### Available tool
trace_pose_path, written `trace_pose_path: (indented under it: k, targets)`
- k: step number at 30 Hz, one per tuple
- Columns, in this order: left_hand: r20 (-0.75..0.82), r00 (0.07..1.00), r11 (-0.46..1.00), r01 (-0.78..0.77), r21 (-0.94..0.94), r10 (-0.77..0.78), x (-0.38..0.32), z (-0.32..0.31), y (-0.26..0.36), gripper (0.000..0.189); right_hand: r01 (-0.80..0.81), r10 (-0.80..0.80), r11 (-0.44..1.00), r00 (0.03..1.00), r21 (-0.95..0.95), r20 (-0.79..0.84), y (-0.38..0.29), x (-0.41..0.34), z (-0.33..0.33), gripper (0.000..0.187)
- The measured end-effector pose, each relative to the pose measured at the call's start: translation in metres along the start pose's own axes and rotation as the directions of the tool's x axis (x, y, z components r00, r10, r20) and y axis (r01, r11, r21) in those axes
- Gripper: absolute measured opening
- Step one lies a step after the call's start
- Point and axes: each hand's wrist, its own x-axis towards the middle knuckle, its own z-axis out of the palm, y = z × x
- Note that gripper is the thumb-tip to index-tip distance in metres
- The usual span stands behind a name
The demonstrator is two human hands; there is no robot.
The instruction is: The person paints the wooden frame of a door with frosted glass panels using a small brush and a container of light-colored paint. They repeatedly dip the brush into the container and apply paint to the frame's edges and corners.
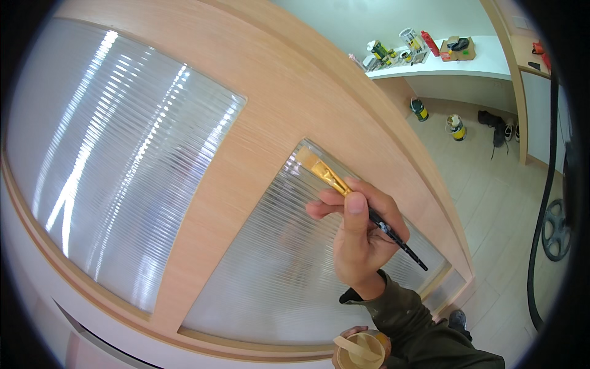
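My right hand (pixel 364 226) grips a flat paintbrush (pixel 341 184) with a black handle, a gold ferrule and pale bristles. The bristles are at the upper corner of a ribbed glass panel (pixel 258 276) set in a light wood frame (pixel 216 207); whether they touch it I cannot tell. Low in the view, my left hand (pixel 354 331), mostly hidden, holds a small open tub (pixel 341 357) of beige material with a flat stick (pixel 357 349) in it.
A second ribbed glass panel (pixel 115 152) fills the left. At the upper right, cans, a red bottle (pixel 429 43) and a cardboard box (pixel 463 51) stand on a white shelf (pixel 488 64). Paint cans (pixel 456 127) and shoes (pixel 508 130) are on the floor; a black cable (pixel 544 207) hangs right.
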Motion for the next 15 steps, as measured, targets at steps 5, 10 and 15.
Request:
trace_pose_path:
  k: [5, 10, 15]
  targets:
    - [0.031, 0.999, 0.999, -0.037, -0.034, 0.038, -0.007, -0.001, -0.008, 0.11, -0.029, 0.03, 0.998, 1.0, -0.058, 0.009, -0.003, 0.003, 0.0, 0.024]
    - [-0.03, 0.999, 0.989, -0.018, 0.148, 0.023, -0.011, 0.001, 0.001, 0.11, -0.019, 0.019, 1.0, 1.0, -0.024, -0.018, -0.005, 0.002, 0.001, 0.024]
    - [-0.031, 0.999, 0.967, -0.034, 0.254, 0.043, -0.008, 0.004, 0.006, 0.107, -0.042, 0.042, 0.997, 0.999, -0.063, -0.007, -0.007, 0.005, 0.001, 0.024]
